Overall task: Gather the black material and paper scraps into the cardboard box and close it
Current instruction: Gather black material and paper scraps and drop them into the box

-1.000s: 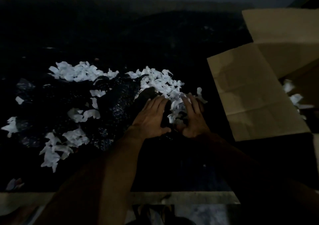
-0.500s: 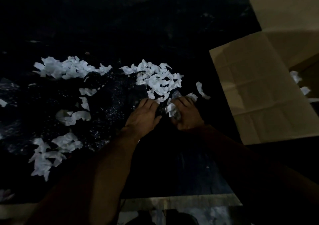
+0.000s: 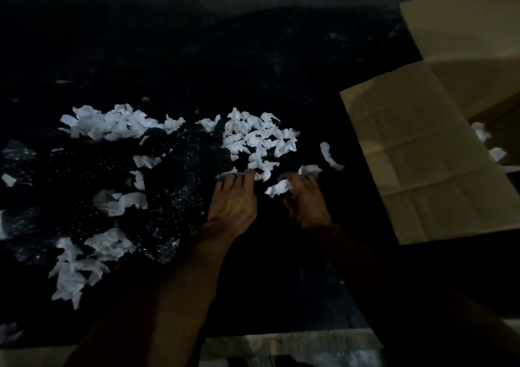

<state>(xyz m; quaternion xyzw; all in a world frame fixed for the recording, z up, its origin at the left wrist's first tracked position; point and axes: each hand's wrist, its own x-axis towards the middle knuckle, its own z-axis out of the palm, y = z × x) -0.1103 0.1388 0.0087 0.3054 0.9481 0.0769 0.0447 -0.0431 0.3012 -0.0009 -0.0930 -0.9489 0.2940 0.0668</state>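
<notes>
White paper scraps (image 3: pixel 260 139) lie scattered over a dark surface, with more heaps at the far left (image 3: pixel 112 123) and near left (image 3: pixel 76 265). Crumpled shiny black material (image 3: pixel 171 198) lies between those heaps. My left hand (image 3: pixel 233 200) rests palm down with its fingers spread, fingertips at the near edge of the middle scrap pile. My right hand (image 3: pixel 305 198) is curled around a few white scraps (image 3: pixel 278 188) beside it. The open cardboard box (image 3: pixel 422 153) stands to the right, its flap folded out toward me, and a few scraps (image 3: pixel 482 133) lie inside.
The table's pale front edge (image 3: pixel 281 344) runs along the bottom of the view. A second box flap (image 3: pixel 461 26) stands up at the far right. The scene is dim and the dark tabletop (image 3: pixel 197 57) shows few details.
Both hands have drawn slightly apart and back from the scrap pile. My right hand has curled around a few scraps. The camera has shifted a little.
</notes>
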